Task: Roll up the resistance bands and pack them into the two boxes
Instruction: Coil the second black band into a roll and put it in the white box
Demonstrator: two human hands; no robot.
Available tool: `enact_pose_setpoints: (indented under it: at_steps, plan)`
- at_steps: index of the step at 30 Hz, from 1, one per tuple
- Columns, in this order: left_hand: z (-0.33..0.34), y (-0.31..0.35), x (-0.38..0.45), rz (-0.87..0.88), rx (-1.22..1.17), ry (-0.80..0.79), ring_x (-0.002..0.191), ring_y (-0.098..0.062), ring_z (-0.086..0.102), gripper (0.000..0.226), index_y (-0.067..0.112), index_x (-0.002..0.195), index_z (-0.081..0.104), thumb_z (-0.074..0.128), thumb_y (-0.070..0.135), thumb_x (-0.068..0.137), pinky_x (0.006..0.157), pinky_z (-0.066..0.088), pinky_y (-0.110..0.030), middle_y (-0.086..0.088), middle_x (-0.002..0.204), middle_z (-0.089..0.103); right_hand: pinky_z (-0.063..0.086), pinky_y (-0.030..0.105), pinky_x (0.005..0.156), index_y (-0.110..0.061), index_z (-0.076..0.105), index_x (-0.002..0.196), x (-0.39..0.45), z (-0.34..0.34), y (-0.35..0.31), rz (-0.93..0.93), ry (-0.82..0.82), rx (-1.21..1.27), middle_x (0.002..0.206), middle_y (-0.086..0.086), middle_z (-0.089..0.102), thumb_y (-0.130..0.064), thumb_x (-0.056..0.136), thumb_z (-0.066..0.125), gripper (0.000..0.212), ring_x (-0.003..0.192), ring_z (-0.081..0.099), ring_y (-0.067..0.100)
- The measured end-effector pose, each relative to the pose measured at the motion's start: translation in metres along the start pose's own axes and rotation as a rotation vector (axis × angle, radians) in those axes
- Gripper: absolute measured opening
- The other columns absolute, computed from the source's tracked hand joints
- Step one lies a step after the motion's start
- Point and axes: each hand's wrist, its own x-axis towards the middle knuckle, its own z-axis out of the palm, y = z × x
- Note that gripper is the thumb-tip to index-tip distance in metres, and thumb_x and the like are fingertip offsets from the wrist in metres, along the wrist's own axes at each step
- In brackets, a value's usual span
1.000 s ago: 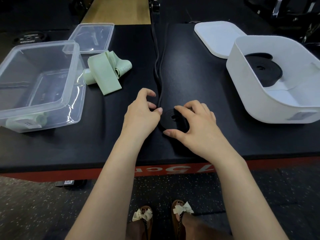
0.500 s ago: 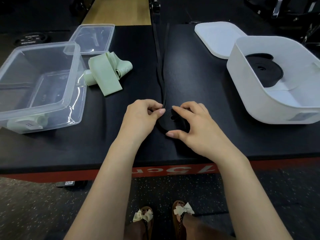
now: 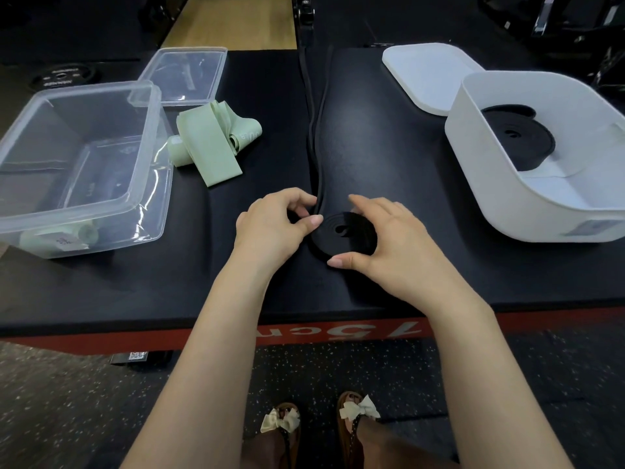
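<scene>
My right hand (image 3: 389, 245) cups the black resistance band coil (image 3: 345, 233) lying flat on the black counter (image 3: 389, 157): thumb curled against its near edge, fingers arched over its far side. My left hand (image 3: 274, 225) is curled at the coil's left edge, thumb and fingertips pinching the band where the loose part meets the roll. From there the unrolled tail of the band (image 3: 316, 130) runs away from me in two thin strands up the middle of the counter to its far edge.

To my left stands a clear plastic box (image 3: 142, 157), with a small pale green roll (image 3: 81, 233) lying in its near corner. Its clear lid (image 3: 184, 74) lies flat behind it. Just beside the box, on the counter, is a pale green resistance band (image 3: 209, 143), partly rolled, with one flat end spread toward me.

To my right sits a white box (image 3: 490, 170) with rounded corners; inside it a rolled black band (image 3: 521, 140) rests against the far wall. The box's white lid (image 3: 426, 72) lies flat on the counter behind it, its near corner touching or hidden behind the box; I cannot tell which.

The counter's front edge is red with white numerals (image 3: 341, 331). Below it I see speckled floor (image 3: 67, 401) and my sandals with cream bows (image 3: 358, 409).
</scene>
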Motion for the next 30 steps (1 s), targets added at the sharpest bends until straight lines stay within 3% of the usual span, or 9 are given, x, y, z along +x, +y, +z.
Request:
enact_pose_setpoints:
  at_steps: [4,6,9,12,16,19,25,30]
  plan:
    - [0.001,0.002,-0.001,-0.014,-0.005,0.001,0.082,-0.013,0.052,0.02,0.031,0.105,0.062,0.066,0.03,0.086,0.099,0.041,-0.047,0.021,0.075,0.055,0.027,0.033,0.1,-0.019,0.042,0.128,-0.009,0.002,-0.008,0.112,0.093,-0.21,0.126,-0.002,0.043,-0.072,0.071,0.057,0.08,0.121,0.036,0.019]
    - [0.002,0.003,0.0,-0.009,-0.015,0.01,0.073,-0.006,0.047,0.021,0.03,0.106,0.062,0.066,0.028,0.085,0.099,0.041,-0.046,0.021,0.075,0.055,0.029,0.033,0.094,-0.016,0.048,0.113,-0.009,0.008,-0.016,0.14,0.128,-0.245,0.114,-0.002,0.046,-0.079,0.068,0.051,0.077,0.112,0.04,0.02]
    - [0.005,0.002,-0.001,-0.004,-0.052,0.042,0.064,0.001,0.047,0.025,0.029,0.107,0.06,0.068,0.022,0.084,0.098,0.043,-0.043,0.019,0.077,0.055,0.029,0.032,0.086,-0.012,0.049,0.107,-0.005,0.02,-0.027,0.182,0.215,-0.253,0.108,0.001,0.045,-0.078,0.07,0.05,0.076,0.105,0.041,0.02]
    - [0.005,0.004,-0.003,0.006,-0.061,0.061,0.069,0.003,0.052,0.028,0.029,0.11,0.061,0.067,0.02,0.084,0.098,0.043,-0.041,0.018,0.086,0.058,0.029,0.031,0.087,-0.012,0.051,0.109,-0.002,0.024,-0.026,0.149,0.249,-0.217,0.105,0.0,0.042,-0.068,0.077,0.055,0.066,0.104,0.041,0.02]
    - [0.005,0.006,-0.008,0.01,-0.039,0.072,0.081,-0.001,0.058,0.025,0.026,0.113,0.063,0.063,0.021,0.088,0.098,0.043,-0.033,0.017,0.091,0.06,0.025,0.028,0.093,-0.015,0.05,0.119,0.0,0.018,-0.016,0.08,0.175,-0.127,0.113,-0.003,0.041,-0.063,0.079,0.058,0.063,0.111,0.035,0.016]
    - [0.004,0.007,-0.012,-0.007,-0.05,0.096,0.075,0.003,0.054,0.013,0.025,0.102,0.065,0.059,0.022,0.091,0.075,0.042,-0.016,0.016,0.084,0.059,0.021,0.026,0.097,-0.019,0.045,0.133,0.0,0.011,-0.011,0.027,0.075,-0.109,0.123,-0.006,0.039,-0.061,0.081,0.057,0.068,0.117,0.031,0.013]
    - [-0.003,0.008,-0.015,-0.06,-0.058,0.032,0.08,-0.002,0.061,0.011,0.029,0.096,0.061,0.064,0.023,0.087,0.081,0.047,-0.023,0.017,0.085,0.064,0.015,0.025,0.105,-0.021,0.032,0.146,0.001,-0.003,-0.005,-0.06,-0.085,-0.078,0.135,-0.009,0.034,-0.054,0.083,0.06,0.077,0.127,0.025,0.01]
    - [-0.009,0.006,-0.016,-0.097,-0.084,-0.106,0.082,-0.004,0.061,0.026,0.029,0.109,0.061,0.066,0.021,0.085,0.089,0.048,-0.028,0.019,0.086,0.062,0.012,0.019,0.1,-0.026,0.029,0.147,0.0,-0.008,0.002,-0.117,-0.179,-0.04,0.138,-0.014,0.031,-0.048,0.083,0.064,0.077,0.129,0.02,0.005]
